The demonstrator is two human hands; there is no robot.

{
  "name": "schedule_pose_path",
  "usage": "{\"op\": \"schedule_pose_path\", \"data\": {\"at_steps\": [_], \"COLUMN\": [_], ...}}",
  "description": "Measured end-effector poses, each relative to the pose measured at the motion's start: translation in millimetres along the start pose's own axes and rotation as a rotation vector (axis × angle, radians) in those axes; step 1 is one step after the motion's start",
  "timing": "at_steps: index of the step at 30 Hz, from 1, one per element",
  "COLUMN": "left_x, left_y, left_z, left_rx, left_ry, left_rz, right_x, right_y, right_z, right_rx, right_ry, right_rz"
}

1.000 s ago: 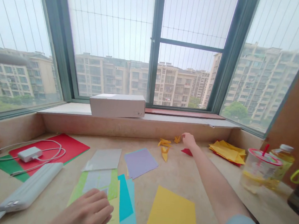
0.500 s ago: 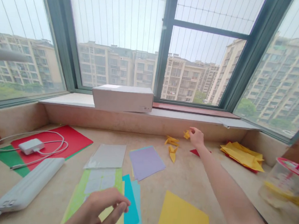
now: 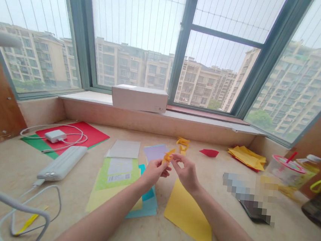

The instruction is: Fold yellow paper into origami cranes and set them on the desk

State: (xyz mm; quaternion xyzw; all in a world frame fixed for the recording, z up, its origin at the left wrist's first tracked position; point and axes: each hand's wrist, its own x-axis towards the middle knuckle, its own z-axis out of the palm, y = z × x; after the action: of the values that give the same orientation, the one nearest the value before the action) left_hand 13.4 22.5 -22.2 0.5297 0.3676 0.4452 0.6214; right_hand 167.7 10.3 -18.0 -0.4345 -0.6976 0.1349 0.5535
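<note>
A small orange-yellow origami crane [image 3: 169, 155] is up in front of me, over the middle of the stone counter. My left hand [image 3: 155, 174] pinches it from below between thumb and fingers. From the other side, my right hand [image 3: 185, 170] is closed with its fingertips at the crane's edge. Behind them lie more folded yellow paper pieces [image 3: 183, 141], partly covered by the held one. A yellow paper sheet [image 3: 189, 216] lies flat under my right forearm. Purple paper [image 3: 155, 152] is partly hidden behind my left hand.
Left are red paper [image 3: 93, 136], a charger [image 3: 55, 136] and a white power strip [image 3: 62, 163]. Green and blue sheets [image 3: 115, 180] lie beneath my left arm. Right are a red folded piece [image 3: 209, 153], yellow papers [image 3: 247, 158] and a lidded cup [image 3: 286, 168]. A white box [image 3: 140, 99] stands on the sill.
My right hand has drawn back from the far side of the counter with the crane. My left hand has moved up and right to meet it. The view has shifted.
</note>
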Motion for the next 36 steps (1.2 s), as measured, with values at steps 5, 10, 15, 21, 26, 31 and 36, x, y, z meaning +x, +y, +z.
{"op": "schedule_pose_path", "data": {"at_steps": [5, 10, 15, 21, 26, 31, 36], "left_x": [-10.1, -12.2, -13.6, -15.1, -15.7, -16.1, -16.0], "left_y": [2.7, 2.6, 0.2, -0.5, 1.4, 1.6, -1.2], "left_z": [-12.3, -5.3, 1.2, 4.9, 4.3, 1.5, 1.6], "left_rx": [0.022, 0.028, 0.017, -0.003, -0.03, -0.025, 0.017], "left_ry": [-0.023, -0.081, -0.143, -0.192, -0.162, -0.183, -0.277], "left_rz": [0.0, -0.021, -0.055, -0.062, -0.065, -0.095, -0.129], "right_x": [-5.1, -2.9, 1.5, 5.5, 5.6, 6.6, 6.7], "right_y": [4.2, 12.9, 18.3, 19.8, 15.0, 11.3, 13.8], "right_z": [-9.6, -10.6, -12.7, -21.3, -22.8, -24.0, -25.9], "right_rx": [-0.085, 0.128, 0.184, 0.192, 0.238, 0.294, 0.366], "right_ry": [0.098, -0.036, -0.031, -0.029, -0.1, -0.064, -0.062], "right_rz": [-0.024, 0.266, 0.321, 0.385, 0.394, 0.422, 0.472]}}
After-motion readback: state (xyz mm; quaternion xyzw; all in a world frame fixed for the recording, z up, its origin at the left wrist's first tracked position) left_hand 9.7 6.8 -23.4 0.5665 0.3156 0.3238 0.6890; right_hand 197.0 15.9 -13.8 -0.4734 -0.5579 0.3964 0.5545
